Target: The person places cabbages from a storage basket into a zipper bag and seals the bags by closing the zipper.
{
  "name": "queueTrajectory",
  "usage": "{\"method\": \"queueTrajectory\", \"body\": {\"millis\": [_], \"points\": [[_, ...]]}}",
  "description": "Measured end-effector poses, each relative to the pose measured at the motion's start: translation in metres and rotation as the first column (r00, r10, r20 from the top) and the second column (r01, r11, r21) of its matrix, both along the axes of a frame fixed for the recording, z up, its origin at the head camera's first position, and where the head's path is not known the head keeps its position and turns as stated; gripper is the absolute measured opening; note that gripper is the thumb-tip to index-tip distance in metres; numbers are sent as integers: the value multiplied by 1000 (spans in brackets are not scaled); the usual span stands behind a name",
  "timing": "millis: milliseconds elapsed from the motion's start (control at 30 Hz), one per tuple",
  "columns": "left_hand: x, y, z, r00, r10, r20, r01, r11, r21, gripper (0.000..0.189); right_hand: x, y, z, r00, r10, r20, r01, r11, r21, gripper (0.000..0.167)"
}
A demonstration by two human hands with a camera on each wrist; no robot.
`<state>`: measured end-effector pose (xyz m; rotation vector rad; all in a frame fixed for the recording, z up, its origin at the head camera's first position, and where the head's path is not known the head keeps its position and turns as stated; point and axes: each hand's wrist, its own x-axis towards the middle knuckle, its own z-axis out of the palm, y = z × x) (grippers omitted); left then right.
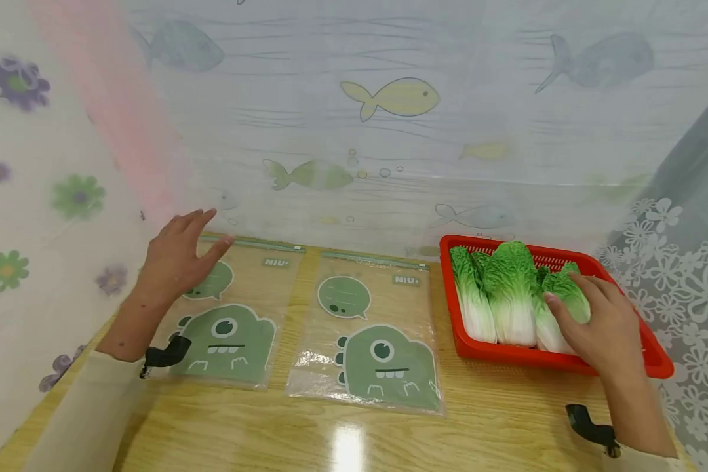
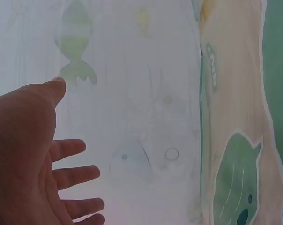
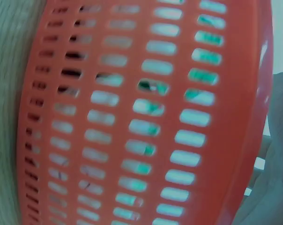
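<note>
My left hand (image 1: pixel 176 262) hovers with fingers spread over the upper left corner of a clear zip bag (image 1: pixel 259 282) printed with a green monster. In the left wrist view the left palm (image 2: pixel 19 154) holds nothing. My right hand (image 1: pixel 608 321) reaches over the red basket (image 1: pixel 522 352), its thumb and fingers spread about the rightmost napa cabbage (image 1: pixel 572 298) and partly hiding it. Another napa cabbage (image 1: pixel 512 295) stands out in the middle, with a slimmer one (image 1: pixel 473 298) at the left. The right wrist view shows mostly the slotted basket wall (image 3: pixel 235 103), with the hand (image 3: pixel 268 197) beyond its rim.
A second matching zip bag (image 1: pixel 383 295) lies flat between the first bag and the basket. The wooden table (image 1: pixel 242 426) runs under everything. Behind it hangs a fish-patterned sheet (image 1: pixel 389 151), with flowered sheeting (image 1: pixel 29 229) at the left and white lace (image 1: pixel 699 295) at the right.
</note>
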<state>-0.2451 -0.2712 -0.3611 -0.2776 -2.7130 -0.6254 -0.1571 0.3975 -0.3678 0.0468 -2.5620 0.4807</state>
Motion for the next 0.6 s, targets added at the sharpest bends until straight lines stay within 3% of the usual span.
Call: {"method": "queueTrajectory", "body": {"millis": [267, 400, 600], "points": [[0, 25, 2, 995, -80, 57, 77, 996, 50, 75, -3, -28, 1, 997, 69, -38, -70, 997, -38, 50], [-3, 50, 2, 988, -128, 91, 122, 990, 68, 74, -9, -39, 2, 996, 81, 26, -80, 995, -51, 53], [-14, 91, -9, 968, -195, 160, 185, 980, 75, 69, -18, -51, 5, 986, 65, 155, -57, 997, -55, 66]]}}
